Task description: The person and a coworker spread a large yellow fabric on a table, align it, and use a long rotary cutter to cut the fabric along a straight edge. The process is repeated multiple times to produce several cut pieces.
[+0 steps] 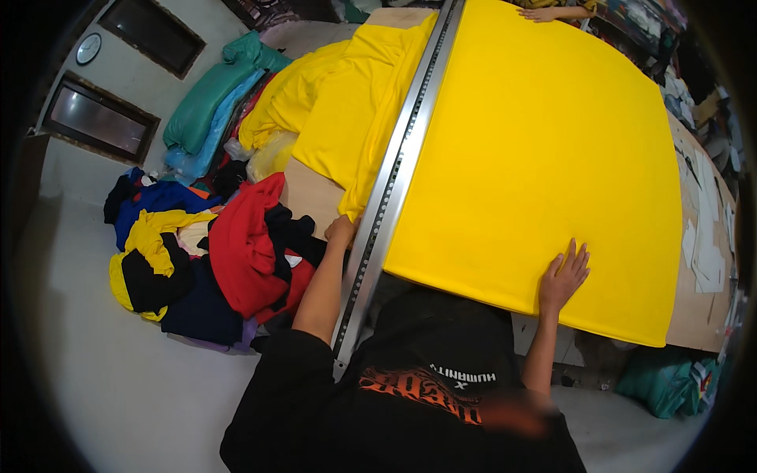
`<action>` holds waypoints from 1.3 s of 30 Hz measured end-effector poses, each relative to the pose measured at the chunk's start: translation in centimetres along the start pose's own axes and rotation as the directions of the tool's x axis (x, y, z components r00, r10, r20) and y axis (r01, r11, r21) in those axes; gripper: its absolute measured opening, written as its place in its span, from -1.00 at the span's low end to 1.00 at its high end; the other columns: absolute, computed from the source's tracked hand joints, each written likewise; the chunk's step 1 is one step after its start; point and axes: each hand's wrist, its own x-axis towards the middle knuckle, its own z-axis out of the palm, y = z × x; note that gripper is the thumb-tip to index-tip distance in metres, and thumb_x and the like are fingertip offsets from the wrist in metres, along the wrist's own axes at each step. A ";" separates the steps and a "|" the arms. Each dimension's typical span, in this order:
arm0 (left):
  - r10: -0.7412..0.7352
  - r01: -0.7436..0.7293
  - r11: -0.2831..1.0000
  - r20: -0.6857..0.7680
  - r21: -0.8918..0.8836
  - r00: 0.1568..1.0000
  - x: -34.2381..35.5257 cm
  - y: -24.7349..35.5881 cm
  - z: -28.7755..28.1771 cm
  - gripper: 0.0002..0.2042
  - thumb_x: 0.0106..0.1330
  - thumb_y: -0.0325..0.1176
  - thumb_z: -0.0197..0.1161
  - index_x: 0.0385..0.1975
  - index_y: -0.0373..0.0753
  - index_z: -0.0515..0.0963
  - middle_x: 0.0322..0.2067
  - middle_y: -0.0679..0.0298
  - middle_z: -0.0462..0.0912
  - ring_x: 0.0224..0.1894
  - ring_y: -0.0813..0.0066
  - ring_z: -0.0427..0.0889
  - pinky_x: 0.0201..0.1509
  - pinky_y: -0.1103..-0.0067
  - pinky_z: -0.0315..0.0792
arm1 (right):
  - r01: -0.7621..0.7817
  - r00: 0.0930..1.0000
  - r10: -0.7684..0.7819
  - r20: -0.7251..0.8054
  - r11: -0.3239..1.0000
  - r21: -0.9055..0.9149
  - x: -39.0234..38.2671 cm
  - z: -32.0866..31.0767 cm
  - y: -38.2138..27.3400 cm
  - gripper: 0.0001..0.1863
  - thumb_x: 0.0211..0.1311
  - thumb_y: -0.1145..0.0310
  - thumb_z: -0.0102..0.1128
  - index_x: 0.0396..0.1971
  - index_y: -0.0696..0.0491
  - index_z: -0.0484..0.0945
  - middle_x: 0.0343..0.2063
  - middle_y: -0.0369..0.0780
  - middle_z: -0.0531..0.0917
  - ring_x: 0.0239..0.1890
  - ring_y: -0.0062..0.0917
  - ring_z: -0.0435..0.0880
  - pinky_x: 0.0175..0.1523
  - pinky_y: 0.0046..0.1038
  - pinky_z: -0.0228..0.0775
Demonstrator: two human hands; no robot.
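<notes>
A large sheet of yellow fabric [536,150] lies flat and smooth over the table. My right hand [564,276] rests palm down on it near the front edge, fingers stretched out. A long metal rail [394,169] with a dark slotted channel runs across the table along the sheet's left side. Just left of the rail, my left hand [341,229] is closed at the drawn-down corner of the loose yellow fabric [339,118]; its fingertips are partly hidden. That loose fabric lies in folds beyond the hand.
Left of the table is a heap of coloured cloth [244,244]. Green wrapped bundles [205,102] stand behind it. Another person's hand [539,14] lies at the sheet's far edge. Paper pattern pieces [706,236] are on the right, above a green bag [662,386].
</notes>
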 end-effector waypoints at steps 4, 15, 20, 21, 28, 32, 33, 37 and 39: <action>0.214 -0.204 0.725 -0.067 -0.657 0.975 0.6 2.7 -2.3 -0.55 0.47 0.00 0.11 -0.04 -0.33 0.60 -0.15 0.13 0.69 -0.08 0.29 0.67 -0.06 0.38 0.50 | -0.015 1.000 0.015 -0.014 1.000 0.027 0.1 -0.2 -0.1 -0.48 0.52 0.25 -0.11 0.43 -0.10 0.27 0.49 -0.13 0.16 0.55 -0.20 0.01 0.57 -0.03 -0.28; 0.639 -0.540 0.100 -0.362 -0.836 0.678 -18.0 21.7 -11.6 -0.76 0.47 -0.24 0.20 -0.10 -0.29 0.63 -0.39 0.29 0.61 -0.41 0.59 0.52 -0.31 0.59 0.43 | -0.070 0.995 0.042 0.091 0.941 0.332 0.6 -2.0 0.0 -0.53 0.54 0.20 -0.12 0.33 0.03 0.38 0.39 -0.06 0.33 0.45 -0.21 0.22 0.54 -0.09 -0.12; 0.924 -0.657 -0.009 -0.257 -0.754 0.283 -29.4 29.3 -5.1 -0.59 0.47 -0.06 0.14 -0.44 -0.33 0.58 -0.51 0.02 0.61 -0.48 0.28 0.58 -0.34 0.31 0.44 | -0.568 0.823 -0.215 0.526 -0.257 0.782 0.9 -7.5 -1.6 -0.38 0.56 -0.09 -0.21 0.30 0.12 0.39 0.23 -0.10 0.51 0.26 -0.28 0.48 0.40 -0.28 0.23; 0.950 -0.678 -0.090 -0.268 -0.729 0.162 -31.0 29.5 -3.8 -0.53 0.48 -0.01 0.09 -0.42 -0.37 0.56 -0.51 -0.01 0.61 -0.45 0.19 0.59 -0.29 0.30 0.45 | -0.571 0.821 -0.153 0.551 -0.263 0.778 0.8 -8.8 -1.8 -0.37 0.54 -0.07 -0.14 0.31 0.14 0.37 0.23 -0.09 0.51 0.26 -0.27 0.48 0.38 -0.27 0.27; 0.998 -0.545 -0.052 -0.060 -0.837 -0.004 -35.2 30.5 -0.3 -0.49 0.54 0.01 -0.01 -0.43 -0.38 0.52 -0.59 0.08 0.58 -0.50 0.23 0.58 -0.35 0.37 0.44 | -0.541 0.839 0.038 0.543 -0.048 0.840 2.6 -15.7 -1.2 -0.40 0.44 0.15 0.10 0.33 0.20 0.29 0.22 -0.01 0.41 0.23 -0.30 0.46 0.29 -0.28 0.35; 0.996 -0.366 -0.060 -0.080 -0.929 0.039 -35.5 31.7 0.2 -0.47 0.54 0.04 -0.02 -0.41 -0.38 0.53 -0.55 0.09 0.62 -0.44 0.30 0.65 -0.31 0.42 0.50 | -0.541 0.824 0.157 0.544 -0.063 0.839 2.4 -14.9 -1.2 -0.52 0.47 0.12 0.04 0.21 0.12 0.41 -0.06 -0.11 0.58 -0.09 -0.36 0.63 -0.04 -0.34 0.50; 0.994 -0.354 -0.072 -0.096 -0.932 0.050 -35.6 32.1 0.5 -0.47 0.54 0.05 -0.01 -0.41 -0.38 0.53 -0.54 0.09 0.63 -0.42 0.32 0.66 -0.30 0.43 0.52 | -0.550 0.815 0.162 0.556 -0.085 0.831 1.8 -14.4 -0.9 -0.52 0.47 0.11 0.04 0.20 0.12 0.42 -0.09 -0.12 0.59 -0.12 -0.37 0.63 -0.08 -0.35 0.50; 0.990 -0.425 0.136 0.106 -0.895 0.094 -36.3 33.0 1.8 -0.46 0.52 0.07 0.01 -0.40 -0.39 0.54 -0.49 0.10 0.68 -0.39 0.37 0.70 -0.28 0.46 0.56 | -0.633 0.709 0.203 0.675 -0.240 0.736 -0.1 -10.4 1.6 -0.53 0.48 0.07 0.02 0.16 0.10 0.46 -0.19 -0.15 0.63 -0.25 -0.42 0.64 -0.23 -0.42 0.50; 0.988 -0.353 0.155 0.142 -0.923 0.063 -36.5 33.4 2.3 -0.44 0.52 0.10 0.01 -0.37 -0.40 0.57 -0.43 0.10 0.71 -0.39 0.35 0.72 -0.30 0.47 0.57 | -0.654 0.668 0.222 0.710 -0.281 0.703 -0.2 -8.9 4.0 -0.53 0.49 0.04 0.01 0.14 0.10 0.47 -0.24 -0.17 0.64 -0.31 -0.44 0.65 -0.31 -0.45 0.49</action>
